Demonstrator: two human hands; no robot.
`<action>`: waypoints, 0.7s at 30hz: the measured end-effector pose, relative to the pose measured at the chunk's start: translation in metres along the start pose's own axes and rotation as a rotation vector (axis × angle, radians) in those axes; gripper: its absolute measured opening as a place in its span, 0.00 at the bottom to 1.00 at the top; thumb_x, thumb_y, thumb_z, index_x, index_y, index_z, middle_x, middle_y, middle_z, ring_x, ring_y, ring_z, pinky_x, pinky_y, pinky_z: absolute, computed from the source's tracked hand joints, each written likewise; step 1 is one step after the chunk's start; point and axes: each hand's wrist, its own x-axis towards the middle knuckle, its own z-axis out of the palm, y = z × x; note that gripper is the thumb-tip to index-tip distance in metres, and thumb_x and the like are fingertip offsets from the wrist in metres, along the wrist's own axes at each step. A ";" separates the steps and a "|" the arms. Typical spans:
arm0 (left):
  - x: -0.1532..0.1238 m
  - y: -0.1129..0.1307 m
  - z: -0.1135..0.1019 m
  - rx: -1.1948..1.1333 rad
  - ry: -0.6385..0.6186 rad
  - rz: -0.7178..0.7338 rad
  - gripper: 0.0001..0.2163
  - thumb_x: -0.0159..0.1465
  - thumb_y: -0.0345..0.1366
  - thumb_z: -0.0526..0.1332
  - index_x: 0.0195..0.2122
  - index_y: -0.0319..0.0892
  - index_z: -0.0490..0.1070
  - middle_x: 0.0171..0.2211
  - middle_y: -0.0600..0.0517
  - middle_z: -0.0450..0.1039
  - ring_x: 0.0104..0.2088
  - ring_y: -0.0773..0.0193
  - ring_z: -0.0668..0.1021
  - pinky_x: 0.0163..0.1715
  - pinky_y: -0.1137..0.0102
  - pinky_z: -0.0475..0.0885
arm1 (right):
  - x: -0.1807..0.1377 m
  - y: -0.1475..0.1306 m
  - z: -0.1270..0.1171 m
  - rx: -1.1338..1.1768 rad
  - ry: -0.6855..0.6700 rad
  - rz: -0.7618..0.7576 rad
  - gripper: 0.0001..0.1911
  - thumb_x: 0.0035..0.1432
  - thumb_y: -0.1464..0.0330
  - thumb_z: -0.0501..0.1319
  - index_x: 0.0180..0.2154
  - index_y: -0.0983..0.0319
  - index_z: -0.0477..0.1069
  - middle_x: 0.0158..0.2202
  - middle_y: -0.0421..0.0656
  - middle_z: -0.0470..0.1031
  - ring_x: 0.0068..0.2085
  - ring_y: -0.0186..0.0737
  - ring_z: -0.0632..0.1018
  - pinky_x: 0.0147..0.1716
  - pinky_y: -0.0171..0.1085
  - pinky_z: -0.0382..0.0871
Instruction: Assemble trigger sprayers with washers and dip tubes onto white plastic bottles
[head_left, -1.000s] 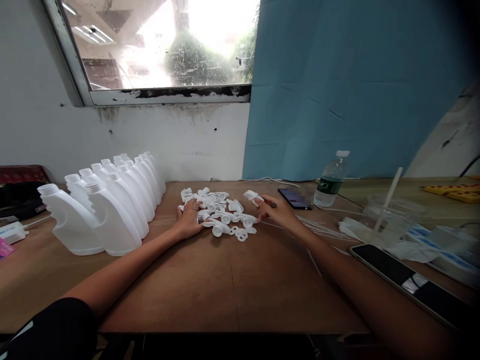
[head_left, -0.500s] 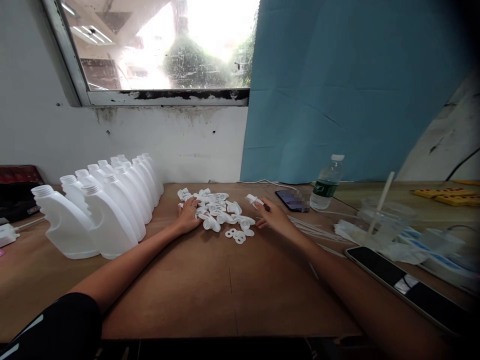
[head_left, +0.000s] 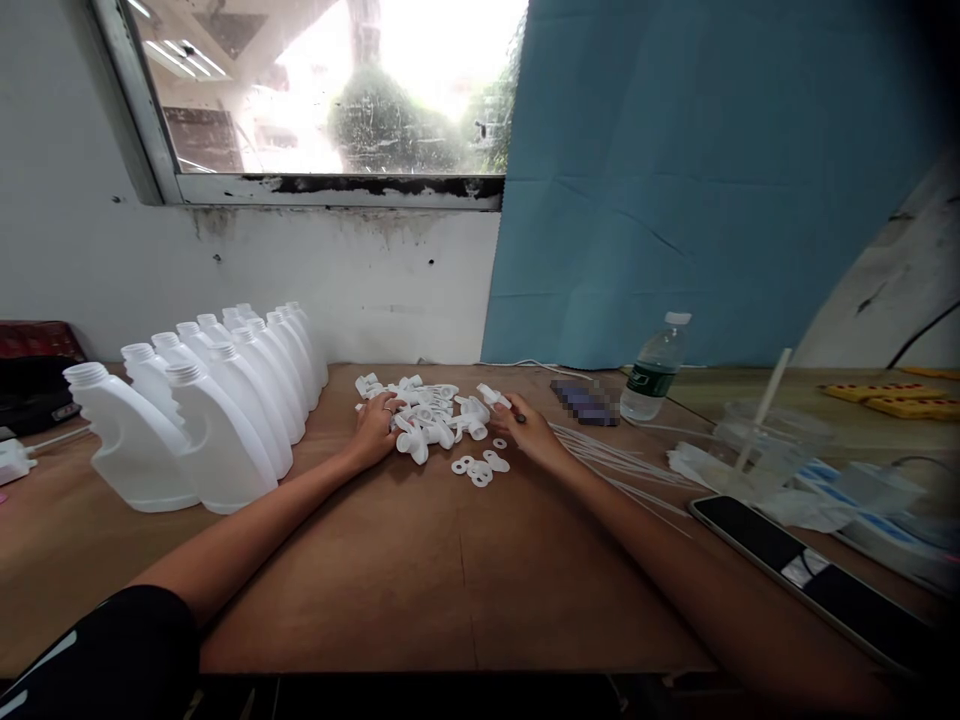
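A heap of white plastic spray caps (head_left: 431, 412) lies in the middle of a brown table (head_left: 450, 560). My left hand (head_left: 373, 432) rests flat against the heap's left side, fingers spread. On the right side, my right hand (head_left: 529, 425) presses against the heap with its fingers curled by a white spray cap (head_left: 491, 397). Several small white rings (head_left: 478, 467) lie loose in front of the heap, between my hands.
Rows of white plastic bottles (head_left: 202, 410) stand at the left. Thin white tubes (head_left: 622, 460) lie right of my right hand. Behind are a phone (head_left: 585, 400) and a water bottle (head_left: 654, 368). A second phone (head_left: 817, 585), a clear cup with a straw (head_left: 761, 430) and wrappers sit at the right.
My right hand has moved left, pushing the caps into a tighter heap against my left hand. The left hand has stayed in place.
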 end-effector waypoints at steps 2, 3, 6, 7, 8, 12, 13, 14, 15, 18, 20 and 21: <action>-0.001 0.001 -0.002 -0.022 0.028 0.012 0.15 0.62 0.40 0.58 0.49 0.42 0.70 0.55 0.42 0.65 0.57 0.46 0.64 0.56 0.50 0.58 | -0.002 -0.002 -0.002 -0.028 0.014 -0.027 0.12 0.60 0.58 0.57 0.42 0.58 0.67 0.43 0.45 0.75 0.40 0.47 0.80 0.38 0.42 0.76; -0.001 0.001 -0.003 -0.036 0.048 0.012 0.13 0.63 0.39 0.58 0.47 0.42 0.71 0.54 0.43 0.66 0.56 0.47 0.65 0.55 0.50 0.59 | -0.004 -0.005 -0.004 -0.054 0.018 -0.040 0.13 0.60 0.58 0.56 0.43 0.58 0.67 0.43 0.45 0.75 0.37 0.46 0.81 0.37 0.42 0.76; -0.002 0.003 -0.008 -0.086 0.133 0.010 0.08 0.64 0.35 0.55 0.41 0.42 0.72 0.48 0.45 0.69 0.51 0.51 0.69 0.53 0.55 0.62 | -0.010 -0.010 -0.010 -0.160 0.017 -0.064 0.15 0.63 0.57 0.53 0.46 0.59 0.65 0.44 0.45 0.74 0.28 0.43 0.81 0.30 0.39 0.73; -0.003 0.004 -0.011 -0.104 0.167 0.010 0.08 0.64 0.33 0.54 0.40 0.42 0.72 0.47 0.45 0.69 0.50 0.53 0.69 0.53 0.56 0.63 | -0.012 -0.012 -0.012 -0.196 0.008 -0.066 0.15 0.63 0.57 0.52 0.46 0.59 0.65 0.43 0.45 0.74 0.27 0.43 0.80 0.28 0.39 0.71; -0.004 0.006 -0.014 -0.121 0.201 0.010 0.09 0.65 0.31 0.52 0.39 0.42 0.71 0.46 0.46 0.68 0.50 0.54 0.70 0.53 0.58 0.63 | -0.013 -0.013 -0.013 -0.226 -0.005 -0.066 0.15 0.63 0.57 0.52 0.46 0.59 0.64 0.42 0.44 0.74 0.26 0.43 0.80 0.27 0.38 0.71; -0.016 0.026 -0.027 -0.195 0.304 0.050 0.10 0.65 0.27 0.49 0.38 0.42 0.69 0.44 0.46 0.67 0.50 0.57 0.70 0.52 0.60 0.64 | -0.018 -0.016 -0.013 -0.254 -0.043 -0.067 0.15 0.63 0.57 0.52 0.46 0.58 0.65 0.42 0.43 0.74 0.24 0.40 0.80 0.30 0.39 0.70; -0.021 0.033 -0.030 -0.234 0.305 0.089 0.09 0.65 0.27 0.50 0.38 0.42 0.68 0.44 0.47 0.67 0.49 0.57 0.70 0.52 0.61 0.64 | -0.019 -0.018 -0.013 -0.236 -0.042 -0.077 0.15 0.64 0.57 0.52 0.46 0.58 0.65 0.42 0.43 0.75 0.23 0.39 0.79 0.30 0.38 0.70; -0.026 0.042 -0.032 -0.281 0.292 0.137 0.08 0.65 0.28 0.51 0.39 0.42 0.68 0.43 0.47 0.67 0.48 0.58 0.70 0.52 0.61 0.64 | -0.020 -0.020 -0.012 -0.214 -0.038 -0.094 0.15 0.64 0.57 0.52 0.46 0.58 0.65 0.40 0.42 0.75 0.22 0.39 0.79 0.30 0.38 0.70; -0.032 0.052 -0.033 -0.337 0.268 0.183 0.07 0.65 0.30 0.52 0.39 0.42 0.68 0.43 0.47 0.67 0.47 0.58 0.70 0.51 0.61 0.65 | -0.022 -0.023 -0.011 -0.203 -0.035 -0.118 0.15 0.64 0.57 0.52 0.46 0.58 0.65 0.37 0.41 0.76 0.22 0.39 0.79 0.29 0.38 0.70; -0.048 0.083 -0.031 -0.608 0.146 0.174 0.07 0.66 0.35 0.57 0.44 0.42 0.67 0.41 0.48 0.67 0.39 0.62 0.72 0.42 0.66 0.70 | -0.029 -0.032 -0.008 -0.286 -0.010 -0.280 0.15 0.64 0.58 0.54 0.45 0.60 0.68 0.28 0.39 0.75 0.23 0.39 0.77 0.27 0.37 0.69; -0.056 0.101 -0.026 -0.932 0.031 0.003 0.11 0.65 0.41 0.58 0.46 0.43 0.63 0.37 0.51 0.65 0.29 0.68 0.70 0.27 0.72 0.69 | -0.035 -0.038 -0.004 -0.398 -0.004 -0.486 0.13 0.63 0.59 0.57 0.44 0.60 0.69 0.30 0.42 0.76 0.27 0.40 0.77 0.29 0.38 0.70; -0.060 0.108 -0.022 -1.106 -0.039 -0.108 0.13 0.65 0.44 0.58 0.47 0.44 0.61 0.36 0.52 0.65 0.25 0.70 0.69 0.20 0.75 0.66 | -0.038 -0.041 -0.002 -0.448 -0.024 -0.608 0.13 0.63 0.60 0.58 0.44 0.60 0.70 0.33 0.44 0.77 0.29 0.41 0.77 0.31 0.38 0.70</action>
